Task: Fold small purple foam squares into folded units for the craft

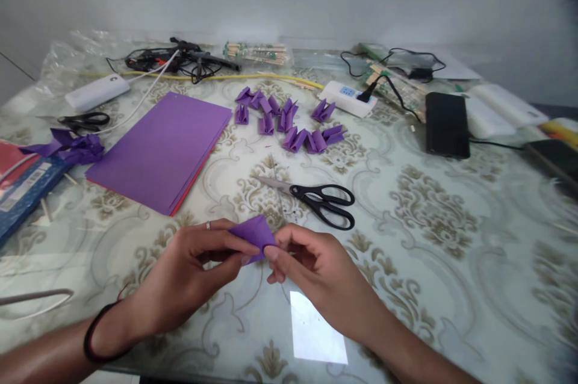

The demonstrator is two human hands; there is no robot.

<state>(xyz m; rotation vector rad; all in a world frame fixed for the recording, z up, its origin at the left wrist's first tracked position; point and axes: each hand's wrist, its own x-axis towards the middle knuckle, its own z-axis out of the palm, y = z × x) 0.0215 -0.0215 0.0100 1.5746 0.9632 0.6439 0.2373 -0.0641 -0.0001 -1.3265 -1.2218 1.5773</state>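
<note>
Between my two hands is a small folded piece of purple paper [255, 232], held up over the near part of the table. My left hand [198, 260] pinches it from the left, thumb below and fingers above. From the right, my right hand [311, 266] grips its edge between thumb and fingers. Just beyond lies a pair of black-handled scissors [316, 194], blades pointing left. Several folded purple paper pieces [289, 116] sit in a loose cluster farther back. A stack of purple sheets [165, 149] with red showing beneath rests to the left.
At the left are a second pair of scissors [85, 121], purple paper scraps [72, 146] and a blue packet [34, 191]. A white power strip [347, 100] with a black plug stands at the back. A black phone [447, 125] lies right. Tangled black cables [180, 59] lie along the wall.
</note>
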